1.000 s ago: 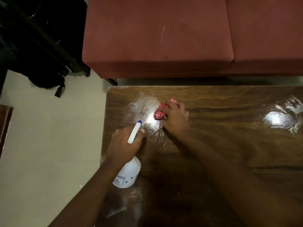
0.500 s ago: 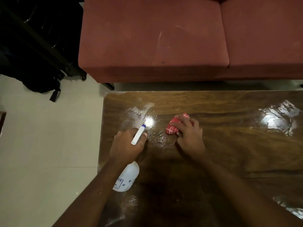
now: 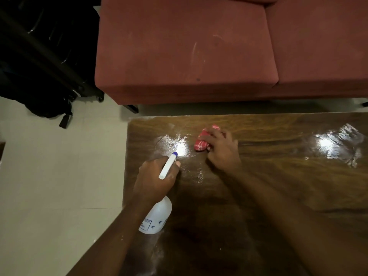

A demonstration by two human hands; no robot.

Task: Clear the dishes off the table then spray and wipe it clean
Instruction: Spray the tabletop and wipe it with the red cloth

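Note:
My left hand [image 3: 154,179] grips the neck of a white spray bottle [image 3: 157,217] with a blue-tipped nozzle, held above the left part of the dark wooden table [image 3: 278,186]. The nozzle points toward a wet, shiny patch [image 3: 177,146] near the table's far left corner. My right hand [image 3: 222,150] holds a bunched red and white checked cloth [image 3: 201,143] down on the tabletop, just right of that patch. No dishes are in view on the table.
A red sofa [image 3: 189,48] stands close behind the table's far edge. A black bag [image 3: 45,80] and dark frame lie on the pale tiled floor [image 3: 59,176] at the far left. A second glare patch [image 3: 334,144] shines on the table's far right.
My right hand has slid the cloth right, away from the wet patch, and then a little farther from me. The spray bottle in my left hand has stayed about where it was.

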